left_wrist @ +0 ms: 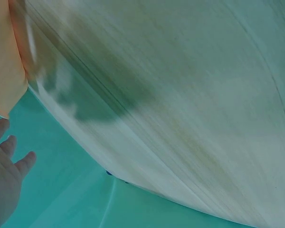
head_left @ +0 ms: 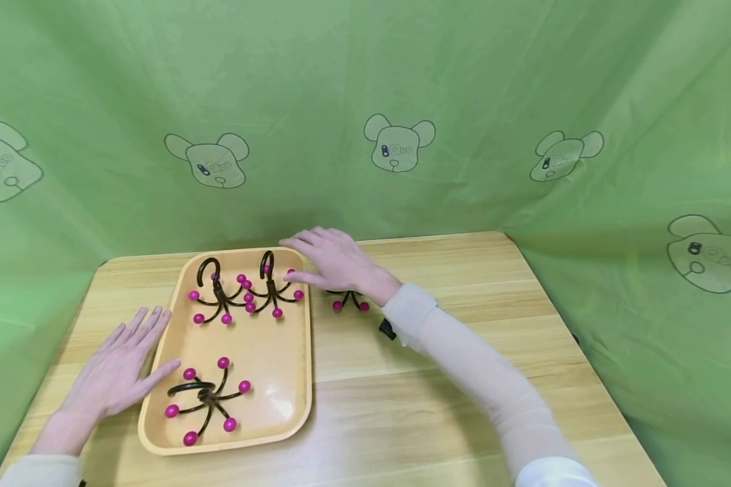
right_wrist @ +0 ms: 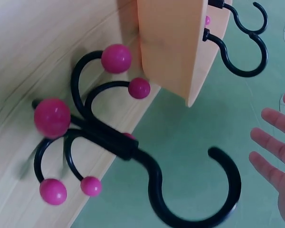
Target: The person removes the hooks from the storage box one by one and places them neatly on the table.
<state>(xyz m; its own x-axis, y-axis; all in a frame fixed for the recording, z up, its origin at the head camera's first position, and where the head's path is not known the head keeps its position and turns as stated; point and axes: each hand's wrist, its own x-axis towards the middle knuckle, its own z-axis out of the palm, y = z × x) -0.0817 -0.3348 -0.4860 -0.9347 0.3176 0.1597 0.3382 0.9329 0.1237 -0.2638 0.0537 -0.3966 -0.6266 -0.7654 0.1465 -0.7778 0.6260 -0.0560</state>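
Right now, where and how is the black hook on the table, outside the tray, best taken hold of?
Likely by its curved top, coming from above: in the right wrist view the black hook stands with that curve pointing away from the table, while pink-tipped arms spread around the lower stem and would probably obstruct a low grip.

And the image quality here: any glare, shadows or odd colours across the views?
Head: small glare patch on the tray, lower right; left wrist: broad shadow on the table, curtain tinted teal; right wrist: faint shadow beside the nearest pink-balled hook.
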